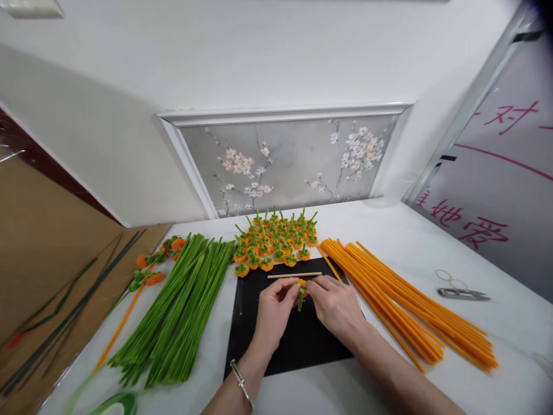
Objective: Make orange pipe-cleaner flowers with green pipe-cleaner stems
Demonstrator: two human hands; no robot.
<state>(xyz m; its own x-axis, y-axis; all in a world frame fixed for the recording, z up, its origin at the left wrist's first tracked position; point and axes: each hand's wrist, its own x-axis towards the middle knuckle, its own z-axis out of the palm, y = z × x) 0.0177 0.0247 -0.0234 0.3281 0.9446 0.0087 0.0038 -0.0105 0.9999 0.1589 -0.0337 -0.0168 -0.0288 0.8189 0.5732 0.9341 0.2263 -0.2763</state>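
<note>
Poking out between both hands over the black mat [298, 351], the little flower [300, 298] is fuzzy orange with a green stem pointing nearer the person. Left hand [277, 304] has it pinched, thumb against finger; right hand [336, 304] curls in, fingertips right beside it, can't tell if gripping. Forearms angle inward.

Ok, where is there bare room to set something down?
White tabletop shows between the orange stems, the snips and the back wall; a patch of black mat shows between the forearms. It's crowded behind the mat, with flowers, and on its left, with green stems.
</note>
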